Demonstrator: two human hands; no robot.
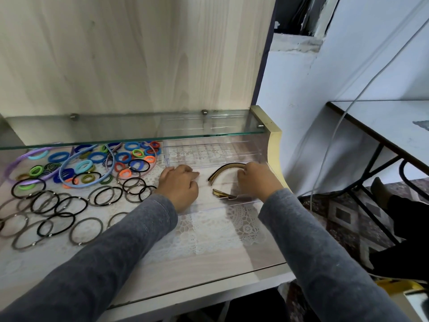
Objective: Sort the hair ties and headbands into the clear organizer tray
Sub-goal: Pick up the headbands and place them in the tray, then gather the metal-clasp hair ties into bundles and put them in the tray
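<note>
Closest to us, two grey sleeves (116,252) reach forward over a lace mat (209,231) under the desk's glass top. To the left lie thin ties (44,201), black and grey, loose and overlapping on the desk.

Further in, our left hand (180,187) rests at the left edge of the clear tray (209,205) with its fingers curled under. Its knuckles hide the palm, so we cannot tell whether it holds anything.

Our right hand (255,180) is inside the tray at its right side, fingers curled over the far end of a black headband (222,168) with a gold inner face. The band arcs leftward from that grip, and its other end lies near the tray's front wall. So this headband is in the tray, in the nearest compartment.

Beyond the thin ties sits a heap of fabric ties (97,156) in blue, green, orange and red, with pastel headbands (14,162) lying among them, all left of the tray.

Above these runs a glass shelf (139,129), and behind it stands a pale wood panel (127,54).
</note>
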